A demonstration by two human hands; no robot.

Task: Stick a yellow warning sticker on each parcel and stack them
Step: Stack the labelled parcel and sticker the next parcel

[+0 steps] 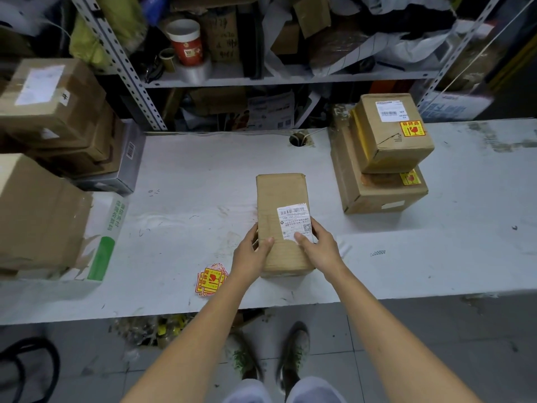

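Observation:
A long brown parcel [280, 199] with a white shipping label lies lengthwise in the middle of the white table [189, 175]. My left hand [251, 253] grips its near left side, thumb on top. My right hand [318, 247] grips its near right side, thumb on the label. No yellow sticker shows on this parcel. A small pile of yellow warning stickers [210, 279] lies on the table just left of my left wrist. At the right, a smaller stickered parcel [389, 141] sits stacked on a larger stickered parcel [377, 193].
Several cardboard boxes [43, 205] crowd the table's left end. A metal shelf [261, 78] full of clutter stands behind the table. A cable hole [297, 140] is in the tabletop at the back. The table's front edge runs just below the stickers.

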